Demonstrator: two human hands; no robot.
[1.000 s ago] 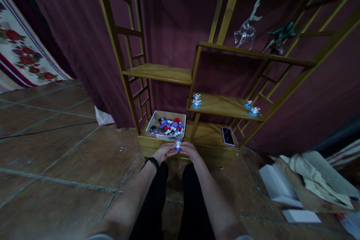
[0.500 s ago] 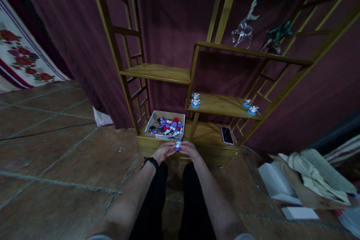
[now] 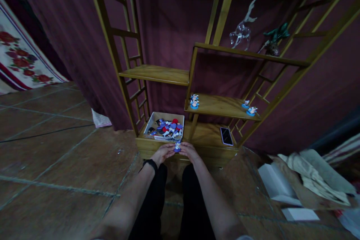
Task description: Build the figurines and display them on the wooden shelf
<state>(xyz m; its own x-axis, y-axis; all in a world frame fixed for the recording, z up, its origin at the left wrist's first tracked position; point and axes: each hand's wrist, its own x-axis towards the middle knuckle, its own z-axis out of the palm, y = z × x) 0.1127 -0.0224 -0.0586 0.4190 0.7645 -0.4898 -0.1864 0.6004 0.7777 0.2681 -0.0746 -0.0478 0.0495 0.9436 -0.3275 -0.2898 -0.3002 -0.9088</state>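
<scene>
Between my two hands is a small white-and-purple figurine [image 3: 177,146] on a purple base, upright. The fingertips of my left hand [image 3: 163,152] close on it from one side, and those of my right hand [image 3: 189,150] from the other. Just beyond them a shallow cardboard box [image 3: 149,124] stands on the bottom shelf, holding a heap of purple, red, black and white figurines [image 3: 168,127]. On the middle shelf [image 3: 219,105], several small figurines with blue bases stand in two groups, one at the left end [image 3: 194,102] and one at the right [image 3: 251,111].
A phone [image 3: 226,135] lies on the bottom shelf at right. Higher up stand a clear glass animal figure [image 3: 241,33] and a green ornament [image 3: 275,39]. White boxes [image 3: 277,182] and cloths [image 3: 315,172] lie on the tiled floor at right. A cable [image 3: 47,132] crosses the floor at left.
My hands keep the figurine in nearly the same place before the box. The view has shifted very slightly; nothing on the shelves has moved.
</scene>
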